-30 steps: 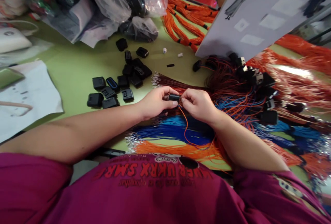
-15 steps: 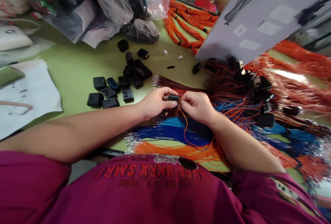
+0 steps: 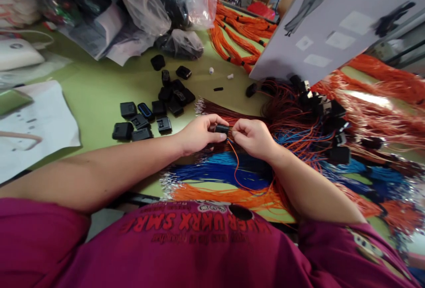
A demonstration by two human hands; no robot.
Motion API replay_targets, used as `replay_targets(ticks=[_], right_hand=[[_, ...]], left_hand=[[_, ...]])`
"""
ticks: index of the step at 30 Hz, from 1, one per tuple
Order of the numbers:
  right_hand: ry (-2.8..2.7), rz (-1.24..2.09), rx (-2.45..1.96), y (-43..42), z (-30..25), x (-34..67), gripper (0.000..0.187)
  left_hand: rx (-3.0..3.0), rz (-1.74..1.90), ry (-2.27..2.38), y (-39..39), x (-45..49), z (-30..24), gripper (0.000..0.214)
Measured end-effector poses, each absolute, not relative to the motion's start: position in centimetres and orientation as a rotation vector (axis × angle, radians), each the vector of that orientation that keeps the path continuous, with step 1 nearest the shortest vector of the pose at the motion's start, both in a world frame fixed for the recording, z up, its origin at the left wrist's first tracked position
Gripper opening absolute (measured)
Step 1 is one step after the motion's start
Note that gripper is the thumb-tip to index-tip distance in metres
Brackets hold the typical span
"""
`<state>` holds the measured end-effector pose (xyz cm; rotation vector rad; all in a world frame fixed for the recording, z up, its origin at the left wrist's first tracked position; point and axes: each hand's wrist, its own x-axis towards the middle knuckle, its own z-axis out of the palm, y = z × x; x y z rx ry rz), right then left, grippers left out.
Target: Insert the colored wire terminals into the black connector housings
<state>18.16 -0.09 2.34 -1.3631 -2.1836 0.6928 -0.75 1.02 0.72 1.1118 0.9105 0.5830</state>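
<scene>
The fingers [image 3: 217, 136] of the person's left hand [image 3: 199, 134] are pinched closed around a small black housing [image 3: 222, 129], held just above the bench [image 3: 99, 88]. The right hand [image 3: 254, 137] touches it, fingertips nipped shut on a thin orange wire [image 3: 236, 168] at the housing's end. That wire loops down toward the person's body.

The likely trouble: the slack loop could snag on the blue wire bundle [image 3: 219, 170] and orange wire bundle [image 3: 226, 194] lying right beneath, tugging the wire out of the pinch. The orange bundle lies at the bench's near edge, and a forearm could sweep it off.

To the right, a tangle of wired housings [image 3: 315, 119] crowds close. To the left, loose black housings [image 3: 142, 119] sit near, with bare green bench around them: the freest room. Plastic bags [image 3: 146, 0] wall the far side.
</scene>
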Motion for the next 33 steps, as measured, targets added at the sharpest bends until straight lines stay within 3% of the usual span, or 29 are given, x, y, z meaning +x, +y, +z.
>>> replay_targets(ticks=[33], right_hand=[[-2.161,0.789,-1.446,0.13,2.55,18.01,0.013]], left_hand=[[1.063,0.612,0.913,1.15,-0.38,0.61,0.025]])
